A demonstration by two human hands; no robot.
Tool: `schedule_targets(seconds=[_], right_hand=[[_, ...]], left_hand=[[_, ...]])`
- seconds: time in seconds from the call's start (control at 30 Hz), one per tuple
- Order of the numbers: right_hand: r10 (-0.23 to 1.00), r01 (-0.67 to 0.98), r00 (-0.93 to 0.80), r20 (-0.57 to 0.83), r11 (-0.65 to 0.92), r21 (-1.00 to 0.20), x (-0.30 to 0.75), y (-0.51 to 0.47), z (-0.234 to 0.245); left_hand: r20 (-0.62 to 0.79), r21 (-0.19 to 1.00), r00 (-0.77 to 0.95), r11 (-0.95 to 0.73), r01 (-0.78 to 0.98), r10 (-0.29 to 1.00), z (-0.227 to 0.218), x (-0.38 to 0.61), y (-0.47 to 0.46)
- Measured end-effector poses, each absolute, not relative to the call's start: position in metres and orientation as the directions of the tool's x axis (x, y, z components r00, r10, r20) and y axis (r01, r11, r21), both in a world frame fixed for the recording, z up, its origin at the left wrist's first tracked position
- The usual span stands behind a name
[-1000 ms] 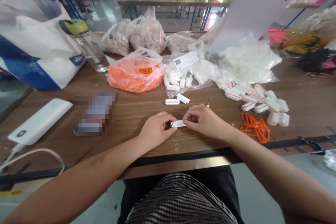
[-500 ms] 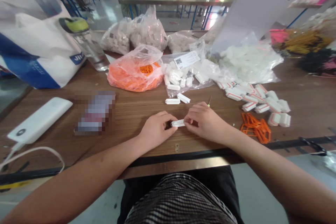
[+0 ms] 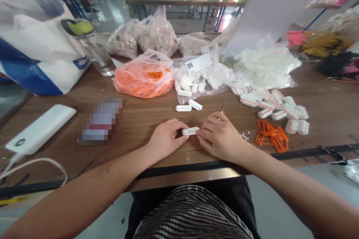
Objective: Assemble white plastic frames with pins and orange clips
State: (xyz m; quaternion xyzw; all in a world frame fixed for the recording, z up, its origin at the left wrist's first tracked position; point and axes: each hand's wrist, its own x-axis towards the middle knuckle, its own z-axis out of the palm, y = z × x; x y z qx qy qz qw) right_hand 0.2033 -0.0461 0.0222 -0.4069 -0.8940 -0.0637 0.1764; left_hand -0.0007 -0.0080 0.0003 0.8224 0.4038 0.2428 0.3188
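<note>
Between my two hands is a small, narrow white plastic piece with a row of small marks or holes along its upper side. My left hand pinches its left end between thumb and fingers. At the right end, the thumb and fingertips of my right hand are closed on the piece. A thin pointed tool with a yellowish part sticks out beyond the right hand's knuckles; whether that hand grips it is partly hidden. Just ahead lie two similar white pieces, one straight and one slanted.
Right of my hands lie orange frames, tiny white bits and white blocks with orange lines. Behind are an orange-filled bag and a bag of white parts. A power bank and bottle stand left.
My right hand has turned and shifted slightly, its fingers a little lower at the white piece. Tiny white bits beside its wrist now show. The left hand stays nearly still.
</note>
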Motion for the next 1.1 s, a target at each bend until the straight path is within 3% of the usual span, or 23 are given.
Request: schedule_targets(seconds=[0.23,0.33,0.4,0.53,0.63,0.7,0.77,0.83,0.9,1.0,1.1], right_hand=[[0.820,0.814,-0.484,0.305,0.550,-0.189,0.237,-0.030,0.026],[0.876,0.904,-0.426,0.227,0.421,0.073,0.275,-0.013,0.024],[0.839,0.839,-0.534,0.106,0.510,0.191,0.292,-0.005,0.020],[0.686,0.659,-0.728,-0.020,0.707,0.259,0.298,0.006,0.017],[0.747,0.731,-0.665,0.016,0.646,0.221,0.293,0.008,0.020],[0.864,0.876,-0.482,0.149,0.475,0.080,0.287,0.007,0.026],[0.932,0.919,-0.221,0.287,0.298,-0.260,0.275,0.003,0.032],[0.955,0.697,0.022,0.294,0.196,-0.690,0.257,-0.004,0.038],[0.981,0.339,0.111,0.157,0.111,-0.934,0.236,-0.010,0.039],[0.999,0.044,0.040,-0.035,-0.037,-0.998,0.212,-0.015,0.033],[0.997,-0.008,0.057,-0.056,-0.056,-0.998,0.204,-0.016,0.021]], left_hand=[[0.145,0.711,0.565,-0.482,0.512,0.813,-0.001,-0.002,-0.006],[0.143,0.704,0.563,-0.483,0.520,0.814,-0.001,-0.002,-0.006],[0.136,0.705,0.564,-0.479,0.522,0.815,-0.001,-0.002,-0.006],[0.115,0.720,0.560,-0.457,0.522,0.820,0.002,-0.001,-0.007],[0.109,0.723,0.553,-0.448,0.526,0.826,0.003,-0.001,-0.008],[0.100,0.726,0.548,-0.438,0.531,0.830,0.003,0.000,-0.008],[0.096,0.726,0.545,-0.433,0.534,0.833,0.002,0.000,-0.008],[0.108,0.720,0.543,-0.442,0.535,0.833,0.001,0.000,-0.008],[0.129,0.715,0.543,-0.458,0.529,0.830,0.000,-0.001,-0.008],[0.146,0.717,0.553,-0.473,0.513,0.820,-0.001,-0.002,-0.007],[0.149,0.713,0.564,-0.483,0.508,0.812,-0.001,-0.004,-0.007]])
